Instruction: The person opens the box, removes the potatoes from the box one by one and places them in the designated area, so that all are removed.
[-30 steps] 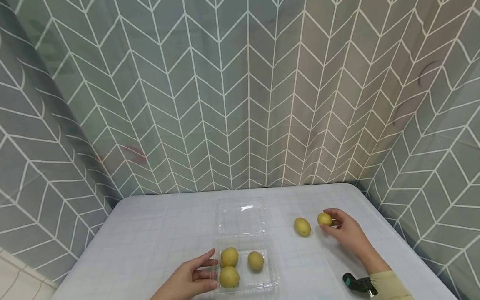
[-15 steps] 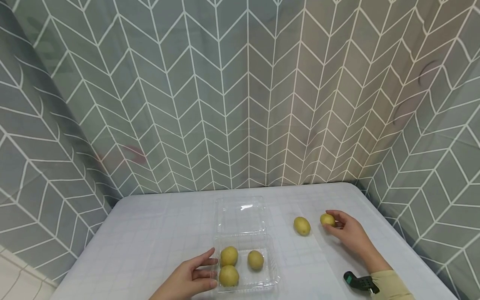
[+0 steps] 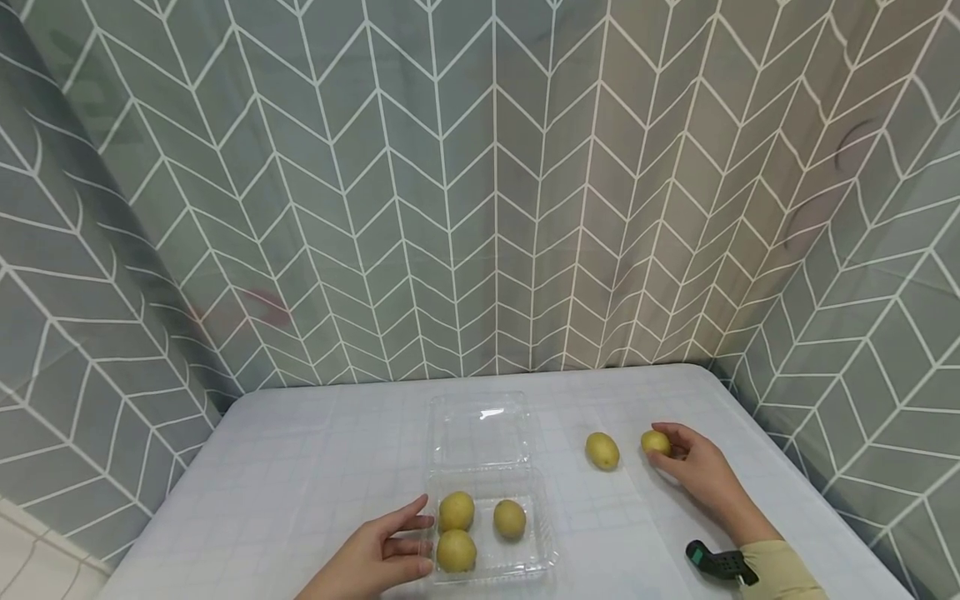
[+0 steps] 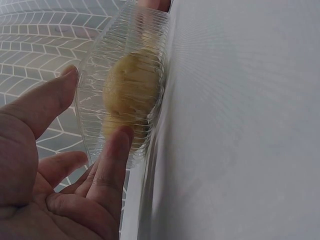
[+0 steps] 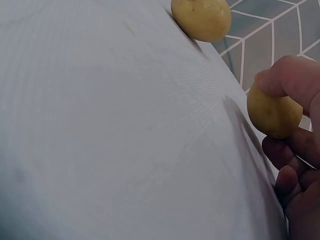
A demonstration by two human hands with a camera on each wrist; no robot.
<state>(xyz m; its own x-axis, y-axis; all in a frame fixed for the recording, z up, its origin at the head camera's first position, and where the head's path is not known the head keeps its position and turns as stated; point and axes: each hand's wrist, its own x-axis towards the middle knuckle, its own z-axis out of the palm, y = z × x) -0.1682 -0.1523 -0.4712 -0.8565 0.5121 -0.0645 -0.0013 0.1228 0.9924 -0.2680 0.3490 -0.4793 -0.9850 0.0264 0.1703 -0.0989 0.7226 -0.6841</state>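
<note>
My right hand holds a yellow-brown potato between thumb and fingers, low over the right part of the table. Just left of it lies another potato, whose skin shows small spots in the right wrist view. A clear plastic clamshell box stands in front with its lid folded back flat. Inside are a pair of potatoes along the left side and a single potato to the right. My left hand has its fingers extended, fingertips at the box's ribbed left wall.
A white cloth covers the table. Grey patterned curtains hang close behind it and along both sides. A black band with a device sits at the right wrist, by a tan sleeve.
My right hand has shifted slightly right with the potato, widening the gap to the loose one. The left hand and the box stay almost as they were.
</note>
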